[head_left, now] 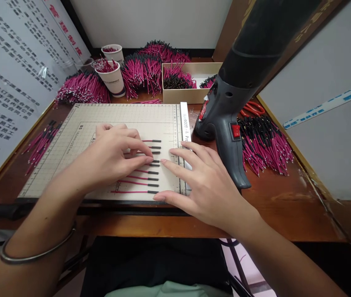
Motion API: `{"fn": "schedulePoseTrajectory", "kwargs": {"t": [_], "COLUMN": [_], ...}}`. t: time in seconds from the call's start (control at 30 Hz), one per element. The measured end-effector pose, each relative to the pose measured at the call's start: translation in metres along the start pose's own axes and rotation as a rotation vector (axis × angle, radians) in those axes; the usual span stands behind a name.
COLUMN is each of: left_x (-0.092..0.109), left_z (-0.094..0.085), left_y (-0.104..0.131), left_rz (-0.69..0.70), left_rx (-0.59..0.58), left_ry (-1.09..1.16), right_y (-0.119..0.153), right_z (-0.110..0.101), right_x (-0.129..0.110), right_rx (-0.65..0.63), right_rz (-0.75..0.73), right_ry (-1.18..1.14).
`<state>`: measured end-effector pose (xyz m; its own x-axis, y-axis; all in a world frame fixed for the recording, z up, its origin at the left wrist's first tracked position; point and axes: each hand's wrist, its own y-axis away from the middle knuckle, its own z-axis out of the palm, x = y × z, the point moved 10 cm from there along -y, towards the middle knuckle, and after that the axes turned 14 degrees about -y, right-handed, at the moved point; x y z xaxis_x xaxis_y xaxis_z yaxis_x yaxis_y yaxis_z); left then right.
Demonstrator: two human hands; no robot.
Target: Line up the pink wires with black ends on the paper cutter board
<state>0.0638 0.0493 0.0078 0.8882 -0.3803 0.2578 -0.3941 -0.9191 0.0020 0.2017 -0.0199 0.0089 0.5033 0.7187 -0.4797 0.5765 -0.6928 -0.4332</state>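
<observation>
Several red wires with black sleeves (153, 179) on their right ends lie in a row across the cream paper trimmer board (128, 113). My left hand (116, 150) is over the middle of the row, its thumb and index finger pinched on a wire near its black sleeve. The left fingers cover the other ends of several wires. On the right, my right hand (203, 177) rests with fingers spread, palm down, over the board's right edge. Its thumb tip is just beside the nearest wire's sleeve, and its index fingertip is close to the sleeve ends in the middle.
A dark grey heat gun (232, 152) stands upright right of the board. Behind are paper cups (111, 80) of wires, wire heaps (142, 72) and an open box (178, 97). More sleeved wires (266, 144) and red-handled pliers (252, 108) lie at right, a small bundle (42, 142) at left.
</observation>
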Motion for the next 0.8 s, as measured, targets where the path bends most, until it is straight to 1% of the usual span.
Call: {"fn": "schedulePoseTrajectory", "kwargs": {"t": [0.1, 0.33, 0.6, 0.8], "left_x": [0.0001, -0.0024, -0.0025, -0.0032], "left_z": [0.0023, 0.0042, -0.0028, -0.0011], "left_y": [-0.0018, -0.0028, -0.0011, -0.0016], "left_rz": [0.007, 0.055, 0.031, 0.022], "left_rx": [-0.023, -0.036, 0.008, -0.003], "left_ry": [-0.011, -0.044, -0.033, -0.048], "right_y": [0.0006, 0.0005, 0.0004, 0.0006], "right_z": [0.001, 0.0014, 0.0016, 0.0024], "right_x": [0.0015, 0.0015, 0.0027, 0.003], "right_rx": [-0.013, -0.018, -0.007, -0.012], "right_rz": [0.019, 0.031, 0.042, 0.048], "right_ry": [0.007, 0.009, -0.012, -0.002]}}
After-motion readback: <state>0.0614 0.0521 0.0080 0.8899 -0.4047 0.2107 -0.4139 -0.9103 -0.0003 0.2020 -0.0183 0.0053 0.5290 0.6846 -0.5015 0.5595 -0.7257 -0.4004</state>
